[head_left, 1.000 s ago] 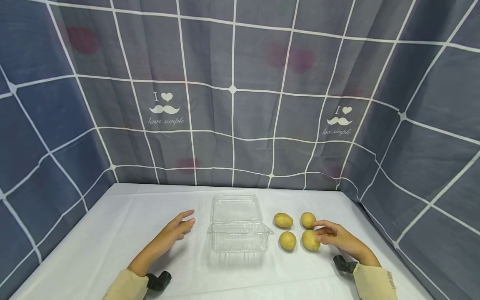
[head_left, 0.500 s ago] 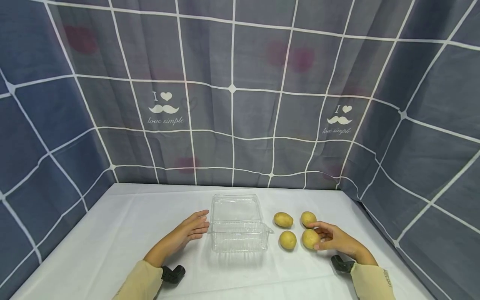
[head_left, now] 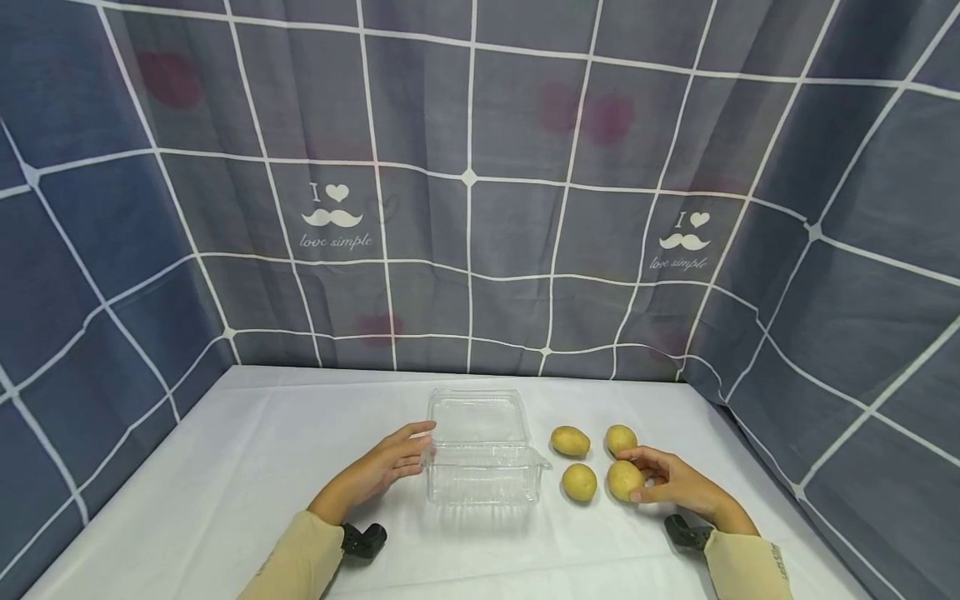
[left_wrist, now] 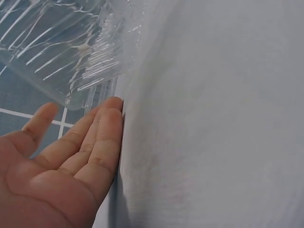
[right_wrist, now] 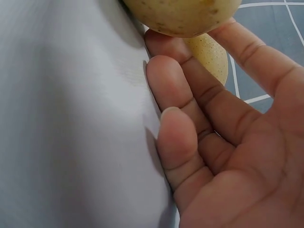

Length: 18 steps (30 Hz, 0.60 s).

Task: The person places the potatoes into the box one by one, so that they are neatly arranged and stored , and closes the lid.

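On the white tabletop, a clear plastic clamshell container (head_left: 482,483) stands with its lid (head_left: 478,417) tipped back. My left hand (head_left: 378,468) is at its left side, fingers nearly straight; in the left wrist view the fingertips (left_wrist: 113,103) are close to the ribbed wall, and contact cannot be made out. My right hand (head_left: 682,483) pinches the near right potato (head_left: 624,481) between thumb and fingers, and the potato sits on the cloth. In the right wrist view, the other curled fingers (right_wrist: 166,78) rest against the cloth below this potato (right_wrist: 185,14).
Three more yellow potatoes lie close by: a back left potato (head_left: 570,442), a back right potato (head_left: 620,439) and a front left potato (head_left: 579,482). A gridded grey-blue curtain (head_left: 420,300) encloses the table's back and sides. Black wrist devices (head_left: 364,540) sit at both cuffs.
My left hand has moved right, up to the container's side. The right hand's thumb and fingers have closed on the near right potato, which has stayed in place.
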Tool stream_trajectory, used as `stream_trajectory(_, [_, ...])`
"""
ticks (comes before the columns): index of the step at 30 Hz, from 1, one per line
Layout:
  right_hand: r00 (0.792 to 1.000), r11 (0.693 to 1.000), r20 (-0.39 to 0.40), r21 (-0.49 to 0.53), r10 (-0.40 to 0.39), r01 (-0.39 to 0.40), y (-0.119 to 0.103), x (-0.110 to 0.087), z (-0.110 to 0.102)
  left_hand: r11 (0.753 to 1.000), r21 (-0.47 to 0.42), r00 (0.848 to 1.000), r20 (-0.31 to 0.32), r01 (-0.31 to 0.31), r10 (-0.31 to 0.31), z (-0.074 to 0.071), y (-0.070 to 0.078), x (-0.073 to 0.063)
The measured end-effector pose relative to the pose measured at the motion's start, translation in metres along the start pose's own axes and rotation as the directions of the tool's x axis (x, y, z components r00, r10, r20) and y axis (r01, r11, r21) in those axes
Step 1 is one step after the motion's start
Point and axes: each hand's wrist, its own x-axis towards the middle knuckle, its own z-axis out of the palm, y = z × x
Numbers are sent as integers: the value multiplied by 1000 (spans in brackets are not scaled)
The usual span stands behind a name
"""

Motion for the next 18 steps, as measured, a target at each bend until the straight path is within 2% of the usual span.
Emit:
stream_trajectory(7, [1000,1000,-11,2,-11,11,2,-1,1,998,53,999,41,-25,23,0,-1,1])
stream_trajectory(13, [1000,1000,-24,2,-19,19,6,-1,0,997,74,998,58,-22,18,0,1,2])
stream_trajectory(18, [999,1000,-29,12,-18,19,8,-2,-1,996,89,995,97,-27,18,-1,0,2])
